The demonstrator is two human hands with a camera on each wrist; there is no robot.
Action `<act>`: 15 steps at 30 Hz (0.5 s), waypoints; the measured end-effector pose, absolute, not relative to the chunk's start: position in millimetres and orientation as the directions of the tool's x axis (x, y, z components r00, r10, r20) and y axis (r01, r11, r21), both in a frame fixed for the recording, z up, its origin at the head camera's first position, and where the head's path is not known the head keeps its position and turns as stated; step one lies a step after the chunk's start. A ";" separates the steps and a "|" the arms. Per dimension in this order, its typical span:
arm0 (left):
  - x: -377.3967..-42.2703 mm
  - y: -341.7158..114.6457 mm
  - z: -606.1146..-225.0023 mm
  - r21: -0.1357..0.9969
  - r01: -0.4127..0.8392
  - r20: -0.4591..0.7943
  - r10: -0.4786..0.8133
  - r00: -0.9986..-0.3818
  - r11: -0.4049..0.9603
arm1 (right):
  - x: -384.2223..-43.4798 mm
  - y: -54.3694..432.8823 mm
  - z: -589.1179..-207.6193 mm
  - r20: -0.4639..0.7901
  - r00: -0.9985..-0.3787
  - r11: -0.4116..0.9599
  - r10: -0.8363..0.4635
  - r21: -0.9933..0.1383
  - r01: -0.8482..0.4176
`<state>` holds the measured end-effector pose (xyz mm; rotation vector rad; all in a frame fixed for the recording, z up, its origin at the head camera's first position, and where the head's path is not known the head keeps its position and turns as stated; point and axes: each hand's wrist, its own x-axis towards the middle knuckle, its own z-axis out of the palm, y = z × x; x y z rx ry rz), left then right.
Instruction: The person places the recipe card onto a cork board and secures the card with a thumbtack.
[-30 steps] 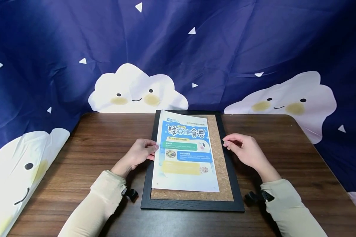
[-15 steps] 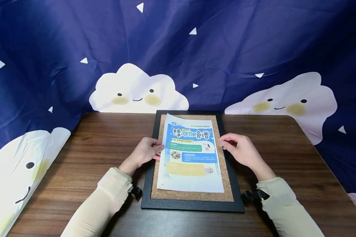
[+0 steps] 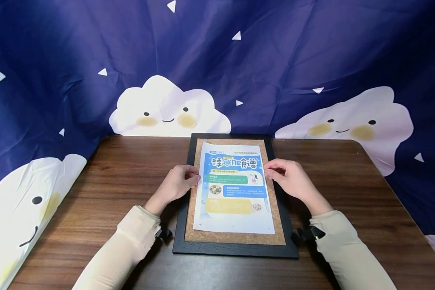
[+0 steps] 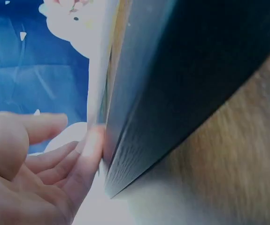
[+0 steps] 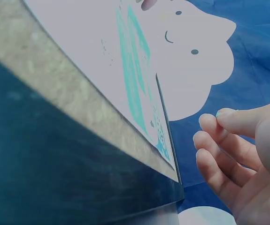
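A printed poster [image 3: 235,221] lies on a cork board [image 3: 280,225] with a black frame [image 3: 235,249]. My left hand [image 3: 177,183] is at the poster's left edge. In the left wrist view its fingers [image 4: 85,161] extend against the side of the frame and paper, while the thumb stands apart from them. By the poster's right edge, my right hand [image 3: 293,181] pinches a tiny green-tipped thing [image 5: 218,114], apparently a pushpin, between thumb and index finger. Most of it is hidden by the fingertips. The other right fingers are loosely bent.
The framed board lies on a brown wooden table [image 3: 123,169], its far edge close to a dark blue curtain [image 3: 261,56] with clouds and white triangles. A small black wrist camera sits under each sleeve [image 3: 333,229].
The poster has shifted right and now lies more centrally and flatter on the cork. My left hand followed, and its thumb has come off the paper. The right hand moved inward to the poster's right edge.
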<state>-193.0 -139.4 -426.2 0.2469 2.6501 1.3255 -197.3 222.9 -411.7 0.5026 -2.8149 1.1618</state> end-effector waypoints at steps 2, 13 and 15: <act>-189.6 -140.0 -423.4 0.736 0.150 -0.029 0.251 -0.967 0.660 | -199.6 220.7 -409.4 0.173 -0.945 0.663 -0.276 -0.678 -0.318; -181.7 -139.1 -420.4 0.553 0.359 0.056 0.396 -0.916 0.752 | -209.2 207.2 -407.1 0.150 -0.942 0.641 -0.299 -0.700 -0.315; -181.4 -138.8 -420.6 0.528 0.391 0.070 0.421 -0.905 0.754 | -211.0 205.4 -408.9 0.149 -0.942 0.638 -0.300 -0.703 -0.314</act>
